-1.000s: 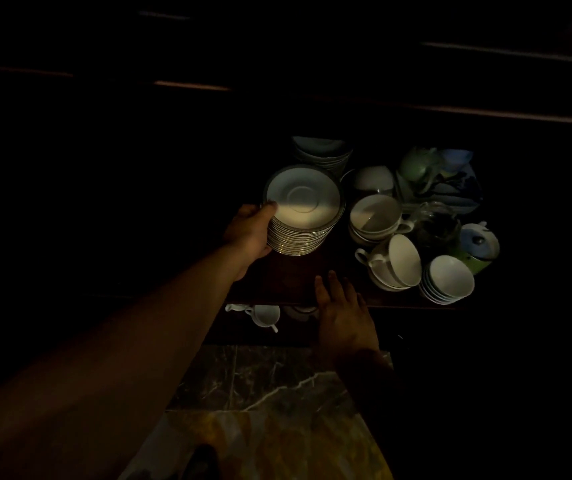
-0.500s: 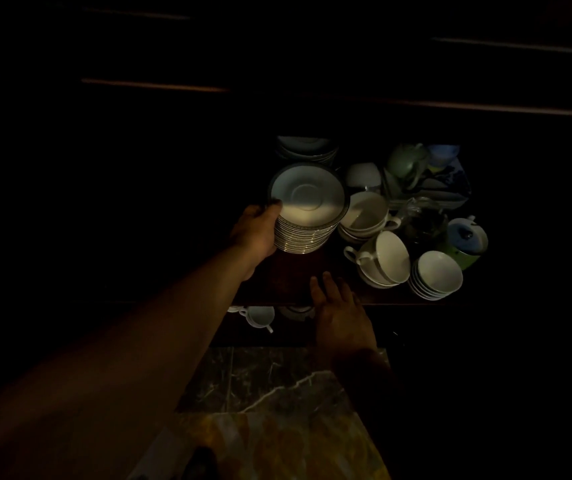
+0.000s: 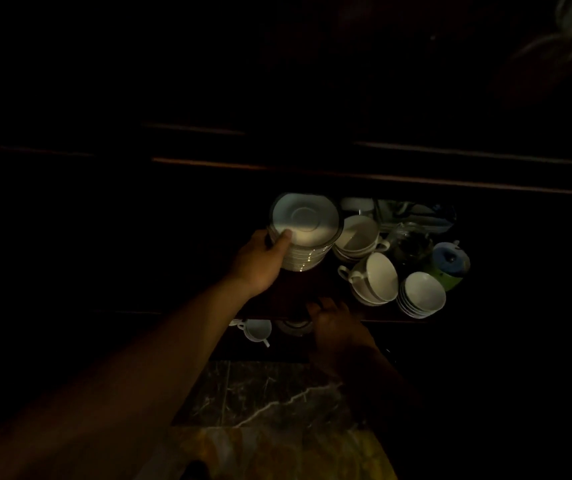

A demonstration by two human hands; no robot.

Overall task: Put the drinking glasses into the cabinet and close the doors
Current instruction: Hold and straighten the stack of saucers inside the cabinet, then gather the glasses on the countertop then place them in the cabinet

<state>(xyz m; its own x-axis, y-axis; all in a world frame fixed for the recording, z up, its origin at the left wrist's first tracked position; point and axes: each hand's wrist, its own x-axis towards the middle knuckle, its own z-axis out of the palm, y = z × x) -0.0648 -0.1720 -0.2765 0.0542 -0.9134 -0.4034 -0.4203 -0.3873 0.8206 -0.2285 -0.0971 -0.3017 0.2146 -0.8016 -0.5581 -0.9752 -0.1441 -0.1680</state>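
left hand (image 3: 262, 259): clamped on saucer stack (image 3: 303, 233), thumb on top rim; stack now pushed farther back than a second ago
right hand (image 3: 338, 325): fingers flat on near shelf edge (image 3: 392, 316), gripping nothing
right of stack: nested teacups (image 3: 373, 277)
drinking glasses: none visible, too dark
read: likely clearing shelf room first

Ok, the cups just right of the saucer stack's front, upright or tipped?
Tipped. The nested cups lie on their side on the shelf, mouths facing up-right, handle pointing left, beside the saucer stack.
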